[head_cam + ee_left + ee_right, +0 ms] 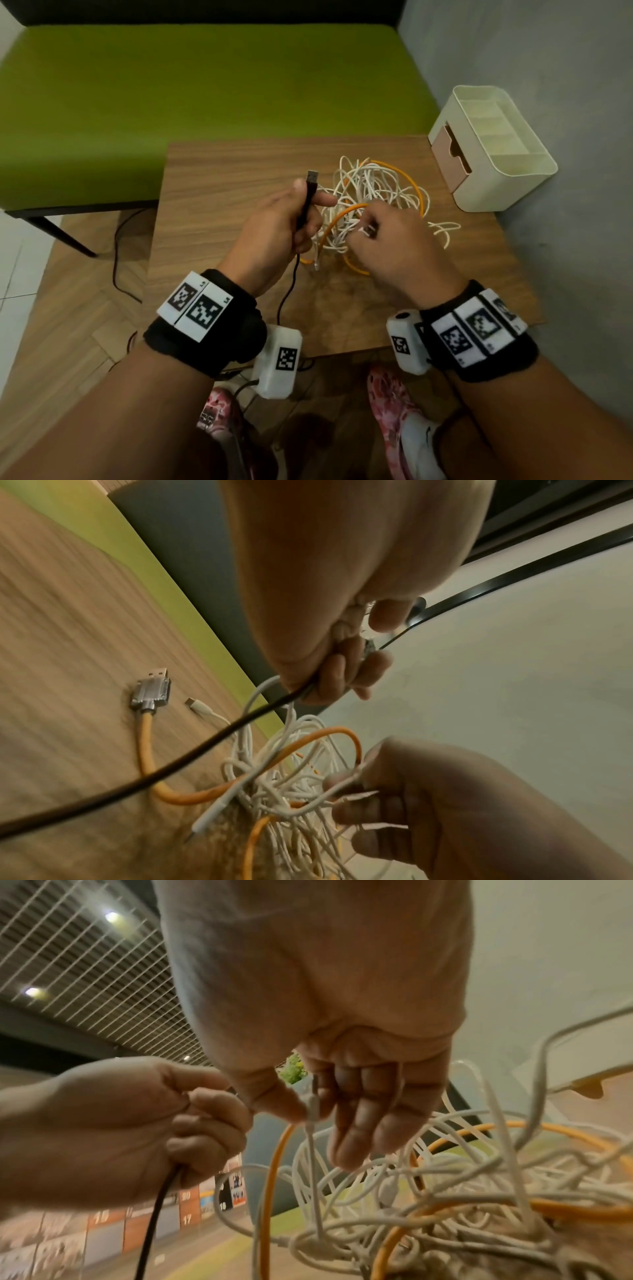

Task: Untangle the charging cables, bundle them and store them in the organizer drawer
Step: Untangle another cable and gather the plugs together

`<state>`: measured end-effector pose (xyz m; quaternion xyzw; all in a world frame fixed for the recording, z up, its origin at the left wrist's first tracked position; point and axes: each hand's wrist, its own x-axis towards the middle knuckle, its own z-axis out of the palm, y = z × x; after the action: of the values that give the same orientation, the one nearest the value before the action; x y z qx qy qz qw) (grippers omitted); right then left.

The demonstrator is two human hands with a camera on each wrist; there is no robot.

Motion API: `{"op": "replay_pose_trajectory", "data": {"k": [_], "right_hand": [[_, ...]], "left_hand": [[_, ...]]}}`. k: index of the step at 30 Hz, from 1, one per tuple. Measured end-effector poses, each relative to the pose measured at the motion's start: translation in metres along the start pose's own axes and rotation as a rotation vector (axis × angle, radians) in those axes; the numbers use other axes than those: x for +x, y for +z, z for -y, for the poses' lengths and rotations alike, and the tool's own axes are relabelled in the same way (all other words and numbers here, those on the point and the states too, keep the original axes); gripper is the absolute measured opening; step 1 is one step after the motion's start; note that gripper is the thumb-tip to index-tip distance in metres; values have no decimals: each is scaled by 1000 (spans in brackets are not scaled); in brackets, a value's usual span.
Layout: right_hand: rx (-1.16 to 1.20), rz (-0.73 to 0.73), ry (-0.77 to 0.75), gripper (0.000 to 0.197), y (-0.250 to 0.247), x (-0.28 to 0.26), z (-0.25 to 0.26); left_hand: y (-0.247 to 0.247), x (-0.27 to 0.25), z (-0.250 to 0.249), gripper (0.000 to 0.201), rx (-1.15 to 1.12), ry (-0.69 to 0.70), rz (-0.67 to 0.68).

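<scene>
Behind tangle (373, 202): organizer (493, 147), possibly ajar.

A small wooden table (222, 192) stands in front of a green bench (191, 85). On its middle lies a tangle of white cables (376, 185) and an orange cable (407, 181), whose metal plug (150, 693) rests flat on the wood beside a small white connector (200, 707). A cream organizer (493, 150) sits at the far right corner.

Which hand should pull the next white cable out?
Probably the right hand: it already pinches a white cable at the tangle. The left hand is busy holding the black cable.
</scene>
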<state>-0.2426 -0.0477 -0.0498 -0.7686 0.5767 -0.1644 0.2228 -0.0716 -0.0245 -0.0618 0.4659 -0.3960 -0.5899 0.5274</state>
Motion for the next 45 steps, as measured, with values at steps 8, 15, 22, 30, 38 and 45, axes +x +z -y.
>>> {"op": "replay_pose_trajectory", "data": {"k": [8, 15, 22, 30, 38, 45], "right_hand": [[885, -30, 73, 19, 4, 15, -5], [1101, -59, 70, 24, -3, 16, -8], [1052, -188, -9, 21, -6, 14, -8], [1084, 103, 25, 24, -12, 10, -12], [804, 594, 7, 23, -5, 10, -24], [154, 148, -98, 18, 6, 21, -28]], "left_hand": [[13, 5, 4, 24, 130, 109, -95], [30, 8, 21, 21, 297, 262, -81], [42, 10, 22, 23, 198, 223, -12], [41, 10, 10, 14, -17, 205, -12], [34, 3, -12, 22, -356, 142, 99], [17, -4, -35, 26, -697, 95, 318]]}}
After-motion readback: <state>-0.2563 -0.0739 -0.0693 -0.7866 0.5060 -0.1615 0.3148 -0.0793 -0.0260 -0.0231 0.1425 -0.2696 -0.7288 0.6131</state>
